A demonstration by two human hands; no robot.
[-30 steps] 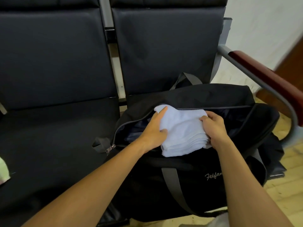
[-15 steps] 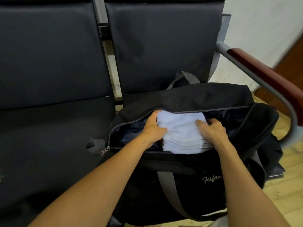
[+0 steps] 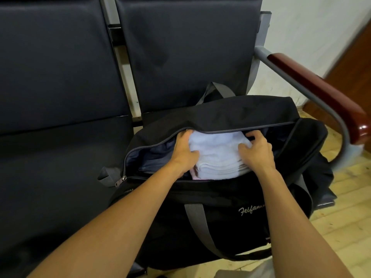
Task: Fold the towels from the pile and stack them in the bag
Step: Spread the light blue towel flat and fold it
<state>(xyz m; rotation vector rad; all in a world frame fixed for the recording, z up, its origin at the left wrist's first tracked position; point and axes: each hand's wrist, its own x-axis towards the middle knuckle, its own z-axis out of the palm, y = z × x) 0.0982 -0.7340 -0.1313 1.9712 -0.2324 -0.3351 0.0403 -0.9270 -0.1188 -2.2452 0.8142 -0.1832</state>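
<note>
Towel [image 3: 217, 155], white and folded into a thick block with layered edges showing along its near side, sits inside the open mouth of the black bag [image 3: 230, 213], over a pinkish cloth [image 3: 194, 173] peeking out beneath its near-left corner. Held from both sides: left hand [image 3: 185, 150] curled around its left edge, fingertips tucked under the far zipper flap; right hand [image 3: 256, 151] clamped on its right edge, fingers bent over the top. Far flap [image 3: 230, 115] of the bag overhangs the towel's back edge, crowding the opening there. Dark lining left of the towel, with free room inside. Zipper pull [image 3: 121, 180] hanging at the bag's left end; grey strap [image 3: 200, 227] down the front beside script lettering. Bag resting on a dark padded seat [image 3: 60, 177], close to the red-topped armrest [image 3: 313, 87] on the right. Pale floor [image 3: 341, 227] beyond.
</note>
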